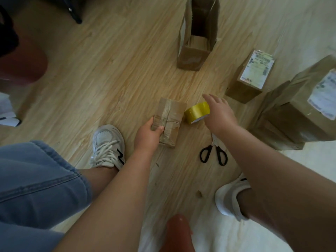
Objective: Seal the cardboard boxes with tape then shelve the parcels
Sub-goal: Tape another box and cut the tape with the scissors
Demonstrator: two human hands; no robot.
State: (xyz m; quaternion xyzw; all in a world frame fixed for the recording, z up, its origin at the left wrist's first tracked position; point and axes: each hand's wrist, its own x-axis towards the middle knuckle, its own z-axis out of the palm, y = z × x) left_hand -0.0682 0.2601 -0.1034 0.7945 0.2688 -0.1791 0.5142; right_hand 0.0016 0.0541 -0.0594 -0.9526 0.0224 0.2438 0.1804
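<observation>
The left hand (pixel 148 135) grips the small box (pixel 171 113); the tape roll (pixel 195 111) lies just right of it, under the right hand (pixel 220 113), whose fingers are straight, grasping nothing.

Seemingly taped box (pixel 171 114) in left hand (pixel 147 136)

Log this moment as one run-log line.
left hand: grips small box | right hand: spread over tape roll, contact unclear | scissors: on floor

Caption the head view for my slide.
Left hand grips a small taped box; right hand open over the yellow tape roll.
</observation>
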